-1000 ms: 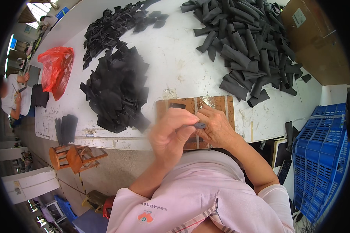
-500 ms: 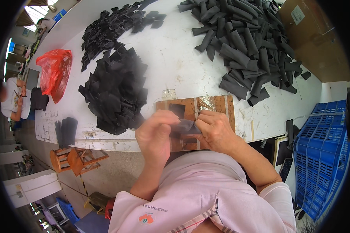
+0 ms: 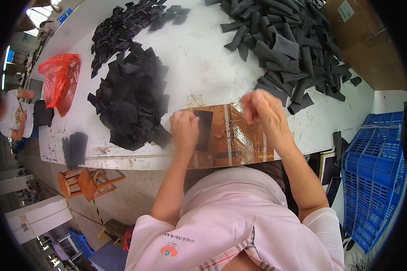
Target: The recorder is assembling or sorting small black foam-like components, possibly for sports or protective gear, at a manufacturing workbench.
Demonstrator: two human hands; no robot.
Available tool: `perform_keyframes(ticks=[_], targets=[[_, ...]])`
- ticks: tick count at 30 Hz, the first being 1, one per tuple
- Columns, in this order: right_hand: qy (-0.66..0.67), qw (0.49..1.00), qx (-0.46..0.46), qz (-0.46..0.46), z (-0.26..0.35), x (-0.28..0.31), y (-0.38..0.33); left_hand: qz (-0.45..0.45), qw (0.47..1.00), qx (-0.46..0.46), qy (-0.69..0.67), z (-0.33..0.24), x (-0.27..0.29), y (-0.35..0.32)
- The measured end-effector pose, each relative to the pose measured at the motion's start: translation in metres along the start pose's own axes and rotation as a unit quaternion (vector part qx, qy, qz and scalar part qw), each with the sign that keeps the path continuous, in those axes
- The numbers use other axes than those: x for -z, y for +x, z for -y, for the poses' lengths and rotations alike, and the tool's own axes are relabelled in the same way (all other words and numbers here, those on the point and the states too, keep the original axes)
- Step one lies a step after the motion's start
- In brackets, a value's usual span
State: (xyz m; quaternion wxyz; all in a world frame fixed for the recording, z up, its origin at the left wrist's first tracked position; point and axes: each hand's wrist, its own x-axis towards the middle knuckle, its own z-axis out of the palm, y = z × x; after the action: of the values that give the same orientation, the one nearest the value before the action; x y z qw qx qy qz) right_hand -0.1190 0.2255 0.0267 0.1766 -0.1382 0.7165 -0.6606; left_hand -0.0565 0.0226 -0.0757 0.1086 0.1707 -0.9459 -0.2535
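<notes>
My left hand (image 3: 184,131) rests at the left edge of a flat black fabric piece (image 3: 204,132), its fingers curled and closed on that edge. The piece lies on a brown board (image 3: 218,131) crossed by pale strips and shiny clear tape. My right hand (image 3: 267,115) is raised over the board's right side, with blurred, loosely bent fingers held apart and nothing visible between them. Beyond it spreads a large heap of rolled black fabric tubes (image 3: 305,67). Left of my left hand lies a pile of flat black fabric pieces (image 3: 133,97).
Another black pile (image 3: 122,34) lies farther back. A red plastic bag (image 3: 61,83) sits at the table's left, near a small dark stack (image 3: 75,149). A cardboard box (image 3: 357,40) and blue crates (image 3: 373,180) stand right, wooden stools (image 3: 90,181) left. A person (image 3: 16,115) sits far left.
My hands have moved apart. The dark fabric tube between them is gone from there. My left hand has come to the flat piece on the board; my right has lifted toward the tube heap.
</notes>
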Motion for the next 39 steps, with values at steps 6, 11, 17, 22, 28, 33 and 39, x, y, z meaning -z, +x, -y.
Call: perform_keyframes(ticks=[6,11,17,22,28,33,39], targets=[[-0.123,0.985,-0.077,0.09,-0.03,-0.027,-0.051,-0.008,0.995,-0.097,0.038,-0.001,-0.004,0.004],[-0.2,0.974,-0.037,0.098,-0.028,-0.034,-0.058,-0.038,0.997,-0.022,0.059,-0.01,-0.002,-0.003],[-0.235,0.968,0.016,0.088,-0.03,-0.031,-0.065,0.058,0.968,0.091,-0.226,0.003,0.01,-0.02],[-0.142,0.986,0.072,0.044,-0.022,-0.021,-0.077,0.16,0.732,0.229,-0.621,-0.049,0.059,-0.064],[0.14,0.984,-0.085,0.064,-0.027,-0.025,-0.072,0.204,0.687,0.179,-0.675,-0.084,0.061,-0.085],[0.014,0.992,-0.064,0.106,-0.013,-0.01,-0.066,0.286,0.62,0.166,-0.711,-0.072,0.074,-0.068],[-0.083,0.98,0.058,0.173,-0.005,-0.002,-0.053,0.389,0.662,0.195,-0.61,-0.068,0.086,-0.045]])
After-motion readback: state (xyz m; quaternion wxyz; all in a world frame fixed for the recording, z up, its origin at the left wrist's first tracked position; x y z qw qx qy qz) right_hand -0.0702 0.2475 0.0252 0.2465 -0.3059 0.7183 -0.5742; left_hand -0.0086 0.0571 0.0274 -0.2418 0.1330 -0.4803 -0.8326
